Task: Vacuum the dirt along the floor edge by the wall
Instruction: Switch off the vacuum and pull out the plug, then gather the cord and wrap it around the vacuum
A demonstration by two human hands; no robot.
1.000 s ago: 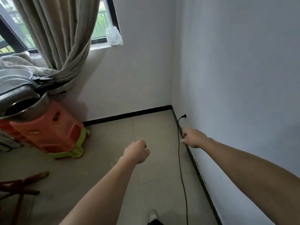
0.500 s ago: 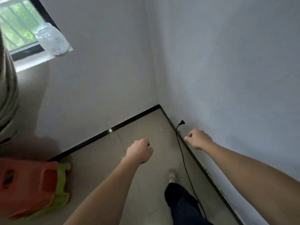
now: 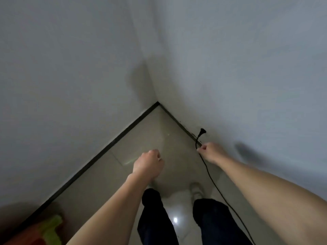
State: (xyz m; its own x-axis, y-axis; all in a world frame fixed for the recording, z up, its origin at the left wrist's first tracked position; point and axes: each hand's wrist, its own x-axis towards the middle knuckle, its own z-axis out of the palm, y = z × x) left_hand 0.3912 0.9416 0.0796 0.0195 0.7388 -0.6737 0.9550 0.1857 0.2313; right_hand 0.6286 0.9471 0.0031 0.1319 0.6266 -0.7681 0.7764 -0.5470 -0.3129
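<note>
Fingers point(image 3: 203, 148) of right hand point(image 3: 212, 153) pinch a thin black cord point(image 3: 208, 172) just off the right wall point(image 3: 247, 68), thumb and forefinger closed on it, other fingers curled under. Above the pinch the cord arcs up to a black plug point(image 3: 202, 132), which stands free against the wall. Can't tell if it touches the wall.

Below the hand the cord trails over the floor point(image 3: 150, 131) and leaves the frame at the bottom right. Whatever it feeds is cut off.

Left hand point(image 3: 149, 163) is held out over the floor and curled into a fist, knuckles up. Nothing shows in it; the palm side is hidden.

Floor edge point(image 3: 177, 119) is a black skirting strip under both walls, meeting at the corner ahead. Dark specks sit on the right-hand run between corner and plug, too small to identify. Right hand and cord are right beside that run.

Both forearms are cut off at the frame bottom. Dark trousers point(image 3: 155, 218) and one pale shoe point(image 3: 195, 190) are visible below; the other foot is mostly behind the left arm. The orange and green object point(image 3: 44, 232) at the bottom left is blurred and cropped. The smudge-like shadow point(image 3: 247, 152) on the right wall is blurred. There is a glare spot point(image 3: 175, 220) on the tile between the legs.
</note>
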